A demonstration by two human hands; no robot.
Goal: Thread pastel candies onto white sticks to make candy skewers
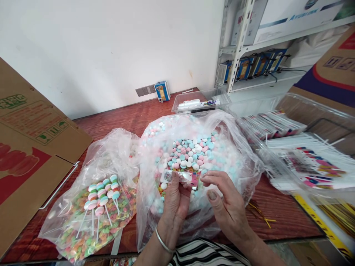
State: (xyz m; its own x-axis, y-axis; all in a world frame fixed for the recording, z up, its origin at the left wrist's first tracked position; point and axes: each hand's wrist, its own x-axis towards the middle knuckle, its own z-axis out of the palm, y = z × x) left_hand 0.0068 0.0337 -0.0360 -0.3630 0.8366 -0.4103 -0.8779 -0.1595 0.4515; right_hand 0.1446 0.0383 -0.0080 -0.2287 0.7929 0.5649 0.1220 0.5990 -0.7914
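My left hand (175, 203) pinches a small clear packaging bag (183, 177) with printed patterns, the thumb lying on top of it. At the bag's right end is my right hand (229, 205), its thumb and fingers apart; whether a fingertip touches the bag I cannot tell. Both hands are over a large clear plastic sack (244, 147) full of pink, blue and white candies (191, 151). To the left, several lollipops (101, 192) with stacked candies on white sticks rest on another clear bag (69, 207) of colourful ring-shaped candies.
A cardboard box (36, 147) stands at the left. Clear bins at the right hold white sticks (302, 144) and printed bags (313, 166). Behind the sack is a clear tray (199, 103). Gold twist ties (262, 214) lie by the table edge, and a metal shelf (235, 48) stands behind.
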